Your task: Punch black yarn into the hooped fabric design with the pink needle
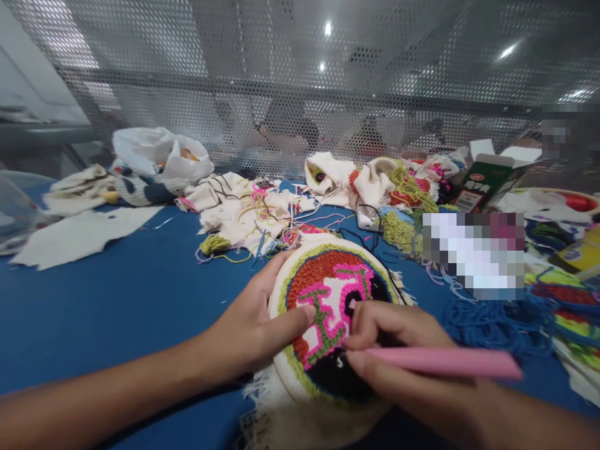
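Pinched between thumb and fingers of the right hand (pixel 398 350) is a pink punch needle tool (pixel 445 361), its tip pressed into the yarn surface of an embroidery hoop (pixel 328 312) and its handle running out to the right over the back of the hand. Directly under that grip lies the hoop, flat on the blue table (pixel 117 300), its cloth filled with red, pink, green, black and white loops, frayed cream fabric spilling out below it. Just left of the grip, the left hand (pixel 255 328) clasps the hoop's left rim, thumb laid across the stitched face and fingers curled around the edge. Beyond the grip, farther up the table, sits a heap of cream cloth scraps and loose threads (pixel 244 212), with a white plastic bag (pixel 162 153) farther off to the left. Up and to the right of the grip stands a green carton (pixel 482 181), and tangled blue yarn (pixel 487 325) lies near the right hand on that side. A perforated metal screen (pixel 300 75) rises behind everything.
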Demonstrator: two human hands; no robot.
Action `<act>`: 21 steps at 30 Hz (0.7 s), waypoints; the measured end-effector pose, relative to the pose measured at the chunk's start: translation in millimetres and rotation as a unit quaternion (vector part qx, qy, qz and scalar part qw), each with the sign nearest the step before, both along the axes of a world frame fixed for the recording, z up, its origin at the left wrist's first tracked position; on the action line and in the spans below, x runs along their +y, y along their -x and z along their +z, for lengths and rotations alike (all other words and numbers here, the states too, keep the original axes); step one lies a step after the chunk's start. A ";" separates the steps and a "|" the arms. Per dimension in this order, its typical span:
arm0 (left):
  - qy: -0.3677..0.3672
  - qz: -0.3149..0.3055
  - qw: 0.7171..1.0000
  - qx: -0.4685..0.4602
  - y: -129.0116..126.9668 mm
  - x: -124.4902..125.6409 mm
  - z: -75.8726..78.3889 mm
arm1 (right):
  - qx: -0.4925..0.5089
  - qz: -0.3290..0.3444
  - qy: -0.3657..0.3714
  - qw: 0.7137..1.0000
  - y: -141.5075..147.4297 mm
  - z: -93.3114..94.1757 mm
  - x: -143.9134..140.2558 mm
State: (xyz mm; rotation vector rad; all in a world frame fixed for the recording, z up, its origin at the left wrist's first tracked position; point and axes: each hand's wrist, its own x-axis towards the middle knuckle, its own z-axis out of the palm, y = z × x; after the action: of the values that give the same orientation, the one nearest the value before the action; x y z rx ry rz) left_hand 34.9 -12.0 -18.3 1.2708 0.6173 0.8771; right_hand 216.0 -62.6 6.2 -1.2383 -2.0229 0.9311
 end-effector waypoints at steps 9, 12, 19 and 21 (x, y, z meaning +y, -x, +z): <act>0.001 -0.001 1.000 0.010 0.9 2.1 -0.8 | 0.156 -0.060 0.066 0.984 -10.0 -7.5 -1.8; 0.003 -0.003 1.000 0.006 1.1 1.7 -1.2 | 0.148 -0.058 0.065 0.985 -10.3 -8.8 -2.4; 0.012 -0.002 1.000 -0.003 0.5 1.2 0.0 | 0.152 -0.054 0.065 0.985 -11.2 -10.5 -3.3; 0.011 -0.002 1.000 -0.002 0.4 1.1 0.4 | 0.135 -0.056 0.050 0.988 -10.8 -8.9 -4.7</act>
State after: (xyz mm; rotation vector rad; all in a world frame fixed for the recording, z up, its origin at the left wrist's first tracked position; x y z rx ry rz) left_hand 34.4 -10.9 -17.9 1.2504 0.6186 0.8668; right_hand 226.7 -67.3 -2.7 -1.1932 -1.6981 1.0923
